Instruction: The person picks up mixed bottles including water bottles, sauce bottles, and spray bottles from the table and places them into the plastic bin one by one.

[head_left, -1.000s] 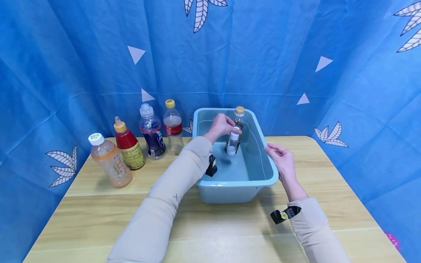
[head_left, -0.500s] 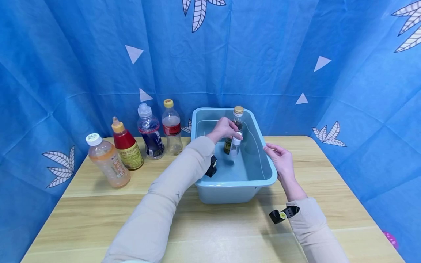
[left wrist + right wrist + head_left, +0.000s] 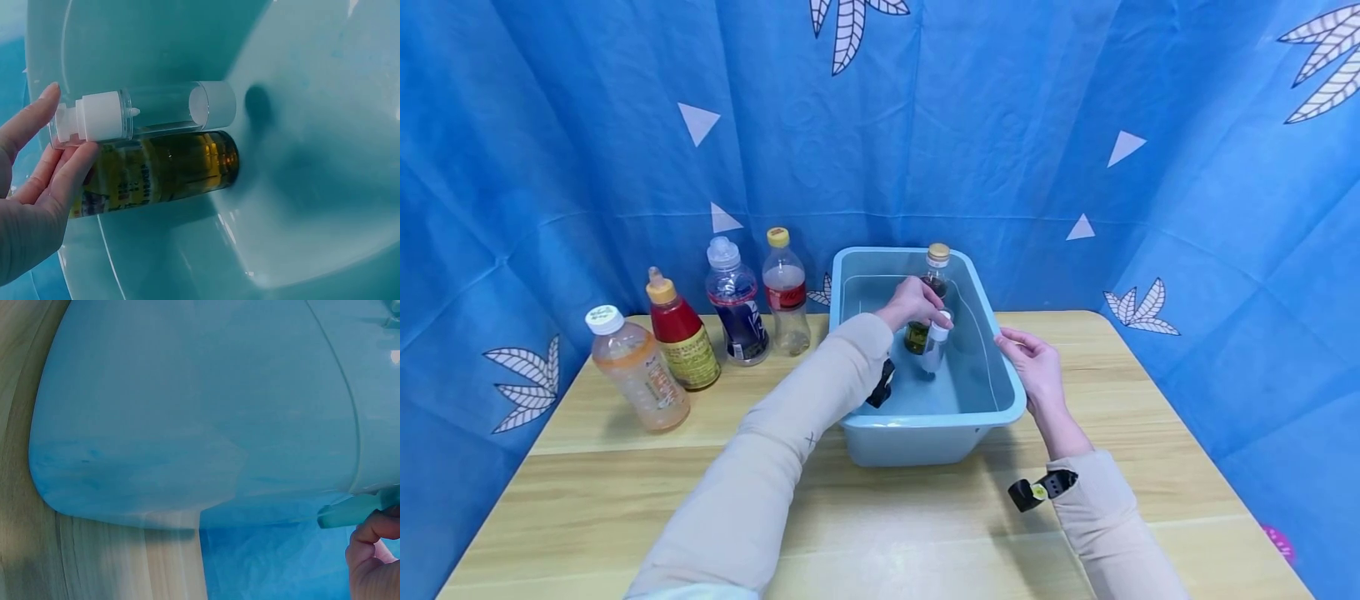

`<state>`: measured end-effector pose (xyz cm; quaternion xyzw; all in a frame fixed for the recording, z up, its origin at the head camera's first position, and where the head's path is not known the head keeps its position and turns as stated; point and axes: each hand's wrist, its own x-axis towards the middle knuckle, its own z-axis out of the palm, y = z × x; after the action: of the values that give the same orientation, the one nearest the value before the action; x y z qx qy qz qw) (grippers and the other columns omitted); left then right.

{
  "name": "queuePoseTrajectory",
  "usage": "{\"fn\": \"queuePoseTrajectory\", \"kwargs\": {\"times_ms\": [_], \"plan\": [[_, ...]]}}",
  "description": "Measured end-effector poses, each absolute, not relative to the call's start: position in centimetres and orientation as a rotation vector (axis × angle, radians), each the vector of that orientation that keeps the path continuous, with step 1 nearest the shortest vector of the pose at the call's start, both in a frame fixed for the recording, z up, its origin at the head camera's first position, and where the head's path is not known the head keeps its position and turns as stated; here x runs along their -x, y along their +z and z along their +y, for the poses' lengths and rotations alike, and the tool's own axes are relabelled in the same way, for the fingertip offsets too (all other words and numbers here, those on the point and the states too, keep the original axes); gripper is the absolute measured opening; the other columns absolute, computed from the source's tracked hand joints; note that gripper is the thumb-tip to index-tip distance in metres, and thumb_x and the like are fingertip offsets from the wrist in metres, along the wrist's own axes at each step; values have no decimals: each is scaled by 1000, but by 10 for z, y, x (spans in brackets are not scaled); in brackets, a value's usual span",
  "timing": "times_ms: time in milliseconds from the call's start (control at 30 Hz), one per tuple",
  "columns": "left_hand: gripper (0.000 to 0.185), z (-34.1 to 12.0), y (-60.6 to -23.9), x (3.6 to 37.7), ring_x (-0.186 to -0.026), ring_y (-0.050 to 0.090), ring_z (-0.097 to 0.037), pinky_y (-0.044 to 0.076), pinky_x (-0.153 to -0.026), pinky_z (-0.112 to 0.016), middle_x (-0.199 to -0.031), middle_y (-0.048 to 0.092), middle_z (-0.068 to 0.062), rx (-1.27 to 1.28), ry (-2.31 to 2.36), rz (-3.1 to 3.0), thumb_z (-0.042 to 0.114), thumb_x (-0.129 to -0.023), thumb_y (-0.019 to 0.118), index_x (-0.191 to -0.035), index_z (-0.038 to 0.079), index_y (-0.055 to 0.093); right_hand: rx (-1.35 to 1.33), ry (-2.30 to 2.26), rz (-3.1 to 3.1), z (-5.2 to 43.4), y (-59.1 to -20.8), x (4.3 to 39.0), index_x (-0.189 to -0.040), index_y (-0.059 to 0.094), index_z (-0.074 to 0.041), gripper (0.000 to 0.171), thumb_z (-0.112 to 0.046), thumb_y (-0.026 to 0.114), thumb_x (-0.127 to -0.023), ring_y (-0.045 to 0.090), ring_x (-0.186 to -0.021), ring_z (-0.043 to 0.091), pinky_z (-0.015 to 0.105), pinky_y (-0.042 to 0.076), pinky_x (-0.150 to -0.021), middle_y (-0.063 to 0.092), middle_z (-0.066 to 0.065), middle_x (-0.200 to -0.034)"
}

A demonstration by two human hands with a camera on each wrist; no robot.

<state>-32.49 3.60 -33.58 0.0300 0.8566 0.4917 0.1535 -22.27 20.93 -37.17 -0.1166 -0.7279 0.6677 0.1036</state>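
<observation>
My left hand (image 3: pixel 913 302) reaches into the light blue plastic tub (image 3: pixel 917 421) and pinches a small clear pump bottle (image 3: pixel 159 109) by its white-topped end. In the left wrist view, the thumb is on one side of that top and the fingers on the other. Right behind it in the tub stands a taller bottle (image 3: pixel 916 337) with a gold cap, a printed label and amber-green liquid. My right hand (image 3: pixel 1036 367) grips the tub's right rim between thumb and fingers; in the right wrist view it shows at the lower right corner.
Several bottles stand left of the tub: a yellow-capped cola bottle (image 3: pixel 786 304), a dark blue-labelled bottle (image 3: pixel 739 312), a red squeeze bottle (image 3: pixel 683 342) and an orange-tinted bottle (image 3: pixel 643 379). A blue curtain (image 3: pixel 1015 167) hangs behind the wooden table (image 3: pixel 880 533).
My left hand has carried the pump bottle a little right and toward me inside the tub, uncovering more of the taller bottle. The right hand keeps its grip on the rim.
</observation>
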Motion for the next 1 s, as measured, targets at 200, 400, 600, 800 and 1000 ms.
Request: {"fn": "queuePoseTrajectory", "kwargs": {"times_ms": [200, 400, 600, 800, 1000], "plan": [[23, 39, -339, 323, -76, 58, -21, 40, -89, -40, -87, 57, -6, -60, 1411, 2427, 12, -65, 79, -82, 7, 64, 350, 1961, -2174, 210, -371, 222, -114, 56, 5, 41, -20, 65, -81, 59, -62, 6, 20, 50, -57, 61, -8, -67], [23, 41, -343, 324, -74, 58, -20, 39, -88, -40, -86, 58, -6, -43, 1371, 2440, 13, -64, 79, -80, 8, 64, 347, 1980, -2172, 210, -370, 222, -114, 56, 5, 42, -19, 65, -82, 60, -63, 6, 20, 50, -58, 61, -7, -67], [25, 43, -346, 326, -72, 59, -18, 39, -89, -40, -84, 59, -5, -48, 1303, 2463, 12, -62, 80, -80, 8, 63, 348, 1970, -2179, 210, -369, 221, -115, 56, 4, 41, -19, 64, -82, 59, -62, 6, 20, 50, -57, 61, -7, -67], [27, 44, -348, 325, -75, 60, -19, 39, -89, -40, -84, 58, -6, -58, 1270, 2480, 9, -60, 81, -79, 7, 62, 348, 1967, -2173, 209, -369, 222, -114, 56, 5, 41, -19, 64, -82, 60, -62, 6, 19, 50, -57, 61, -7, -67], [25, 44, -350, 323, -76, 58, -20, 37, -91, -42, -84, 59, -6, -36, 1267, 2463, 8, -63, 79, -81, 7, 61, 350, 1969, -2172, 210, -370, 223, -114, 56, 5, 40, -18, 64, -82, 59, -62, 5, 19, 50, -57, 61, -8, -66]]}}
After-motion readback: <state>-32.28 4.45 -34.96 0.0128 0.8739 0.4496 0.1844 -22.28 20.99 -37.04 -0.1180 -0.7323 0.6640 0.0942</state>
